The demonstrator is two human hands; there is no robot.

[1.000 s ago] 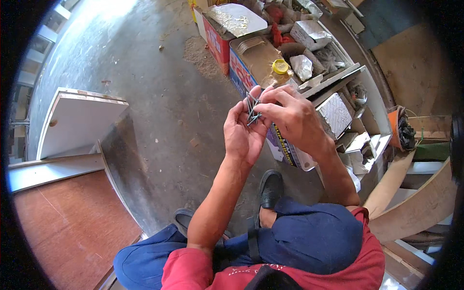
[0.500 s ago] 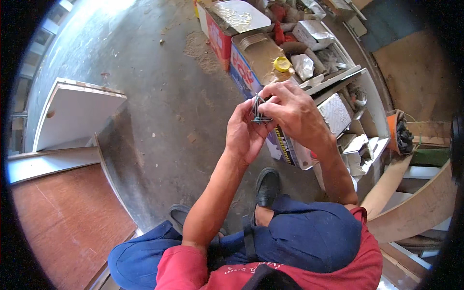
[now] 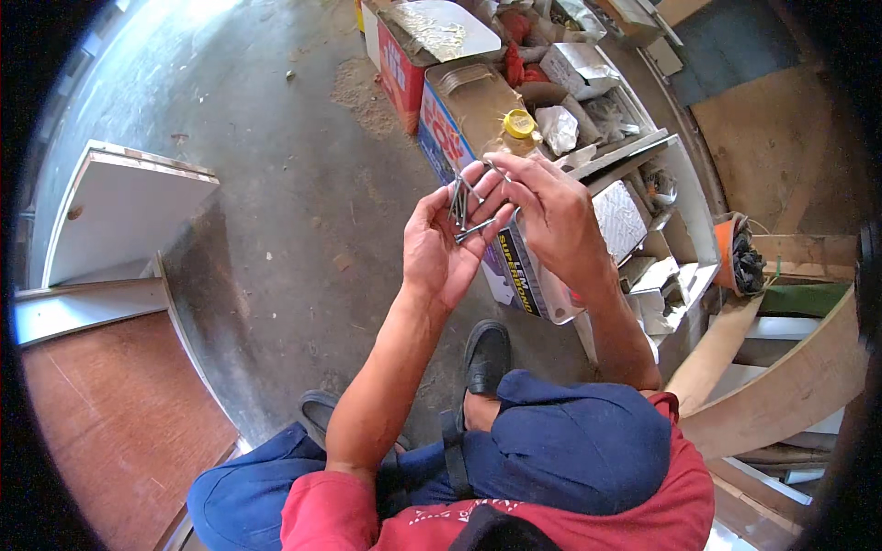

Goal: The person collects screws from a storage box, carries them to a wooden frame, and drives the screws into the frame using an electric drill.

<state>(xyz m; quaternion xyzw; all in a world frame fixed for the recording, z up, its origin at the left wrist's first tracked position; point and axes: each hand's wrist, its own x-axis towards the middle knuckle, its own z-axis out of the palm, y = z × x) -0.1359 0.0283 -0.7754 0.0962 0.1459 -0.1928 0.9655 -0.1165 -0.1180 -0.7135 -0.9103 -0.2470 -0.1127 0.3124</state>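
Palm up, my left hand (image 3: 439, 250) holds several long silvery screws (image 3: 458, 204) lying across its fingers and palm. My right hand (image 3: 562, 213) is just to the right, thumb and forefinger pinched on a single screw (image 3: 497, 169) above the left fingertips. The right hand's other fingers are curled and partly hidden. Behind the hands stands a jar with a yellow lid (image 3: 519, 124), on top of a dusty blue and white box (image 3: 441, 129).
On the right, an open white crate (image 3: 712, 216) holds wrapped packets and scraps. An orange pot (image 3: 726, 253) and curved wooden boards (image 3: 781, 395) lie beyond it. White panels (image 3: 129, 216) and a reddish-brown board (image 3: 119, 422) stand at left. Sawdust (image 3: 366, 101) lies on the concrete floor.
My left hand has opened flatter, so the bunched screws now lie spread on it. My right hand has drawn back from the bunch, with one screw between its fingertips.
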